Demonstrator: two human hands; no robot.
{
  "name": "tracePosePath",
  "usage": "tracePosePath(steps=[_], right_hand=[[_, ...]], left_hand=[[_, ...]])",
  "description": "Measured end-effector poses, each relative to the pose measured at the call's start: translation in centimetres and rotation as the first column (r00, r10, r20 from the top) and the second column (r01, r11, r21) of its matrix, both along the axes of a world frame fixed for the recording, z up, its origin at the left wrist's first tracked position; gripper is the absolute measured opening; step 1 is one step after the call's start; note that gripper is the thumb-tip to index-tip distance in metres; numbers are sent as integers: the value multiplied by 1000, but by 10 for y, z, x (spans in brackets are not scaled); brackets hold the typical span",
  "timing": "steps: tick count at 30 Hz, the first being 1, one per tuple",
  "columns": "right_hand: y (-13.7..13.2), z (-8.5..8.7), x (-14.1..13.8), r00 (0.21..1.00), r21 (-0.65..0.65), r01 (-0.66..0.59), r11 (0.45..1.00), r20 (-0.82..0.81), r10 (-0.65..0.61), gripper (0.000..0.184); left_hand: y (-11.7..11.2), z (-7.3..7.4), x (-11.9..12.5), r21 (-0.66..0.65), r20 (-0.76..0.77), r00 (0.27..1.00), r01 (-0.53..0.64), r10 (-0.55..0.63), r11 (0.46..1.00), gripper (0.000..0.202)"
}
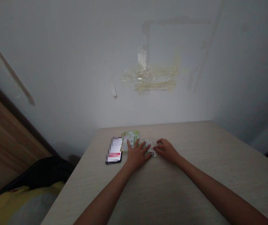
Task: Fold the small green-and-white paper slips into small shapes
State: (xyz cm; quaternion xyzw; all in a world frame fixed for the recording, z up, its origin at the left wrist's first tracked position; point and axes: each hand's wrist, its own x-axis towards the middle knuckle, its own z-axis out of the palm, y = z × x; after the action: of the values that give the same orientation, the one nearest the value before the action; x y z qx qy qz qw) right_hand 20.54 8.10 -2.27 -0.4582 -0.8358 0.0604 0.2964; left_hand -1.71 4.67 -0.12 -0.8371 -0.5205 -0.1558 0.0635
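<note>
My left hand lies palm down with its fingers spread. Some of its fingers rest on a green and white printed packet or card stack, others on a smaller printed card to the right. My right hand is at that smaller card's right edge, its fingers bent and seeming to pinch the edge; the exact contact is too small to make out. Part of both printed pieces is hidden under my left hand. A phone with a lit, partly blurred screen lies just left of the green stack.
The pale wood-grain table meets a white wall at the back. Clear tape scraps cling to the wall. Beyond the table's left edge are a yellow and grey cloth item, a dark item and a wooden panel.
</note>
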Motion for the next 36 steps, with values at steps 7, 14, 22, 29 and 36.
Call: tracePosePath(steps=[7, 14, 22, 29, 36], right_hand=[[18, -2, -5, 997, 23, 68, 997, 22, -68, 17], [32, -1, -10, 993, 17, 117, 993, 21, -117, 18], [44, 0, -18, 981, -38, 191, 981, 27, -190, 20], [53, 3, -23, 974, -58, 226, 972, 33, -225, 23], [60, -3, -25, 963, -57, 265, 963, -23, -267, 24]], left_hand=[[0, -1, 0, 10, -21, 1000, -2, 2, 1000, 48], [0, 0, 0, -1, 1, 1000, 4, -4, 1000, 49], [-1, 2, 0, 20, -19, 1000, 2, -2, 1000, 48], [-1, 2, -1, 13, -4, 1000, 12, -12, 1000, 48], [-3, 3, 0, 31, -5, 1000, 7, -6, 1000, 48]])
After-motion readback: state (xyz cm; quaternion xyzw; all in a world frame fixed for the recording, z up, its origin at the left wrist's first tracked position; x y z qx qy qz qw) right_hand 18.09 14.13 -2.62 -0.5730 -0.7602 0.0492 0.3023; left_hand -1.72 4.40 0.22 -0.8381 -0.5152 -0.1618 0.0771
